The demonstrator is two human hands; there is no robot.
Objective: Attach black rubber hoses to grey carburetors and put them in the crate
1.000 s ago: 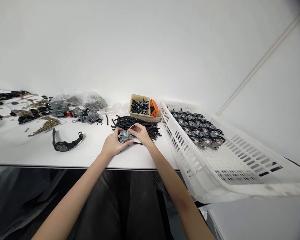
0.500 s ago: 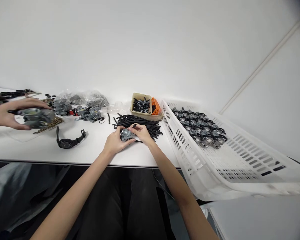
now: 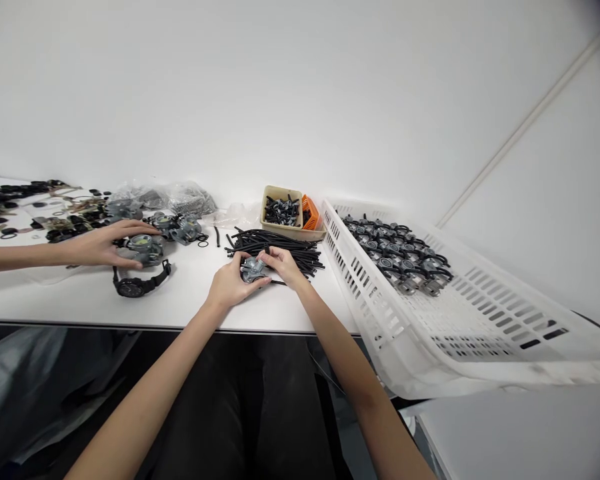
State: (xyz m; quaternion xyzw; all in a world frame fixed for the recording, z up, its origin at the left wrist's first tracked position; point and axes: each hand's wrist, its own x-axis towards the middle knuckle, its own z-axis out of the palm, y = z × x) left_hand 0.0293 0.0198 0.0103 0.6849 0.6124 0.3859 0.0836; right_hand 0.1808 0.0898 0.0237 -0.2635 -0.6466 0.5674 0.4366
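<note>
My left hand [image 3: 229,281] is closed round a small grey metal carburetor [image 3: 251,269], low over the white table. On its right side my right hand [image 3: 284,265] pinches a short black hose piece [image 3: 267,249] against the carburetor. The hose's lower part is hidden by my fingers, so I cannot tell how far it sits on the metal. Just behind both hands lies a pile of long black rubber hoses [image 3: 300,248].
Another person's hand [image 3: 103,245] holds a carburetor [image 3: 144,247] behind a black wristwatch [image 3: 131,287]. More carburetors [image 3: 183,229] stand beyond it. A beige bin [image 3: 266,208] and an orange basket [image 3: 310,205] hold small parts. At right, a white crate [image 3: 353,283] contains rows of hosed carburetors [image 3: 405,263].
The other person's hand has carried its carburetor rightward, from the far left to behind the watch. My hands stay in place, with a slight shift of my right fingers at the black hose piece.
</note>
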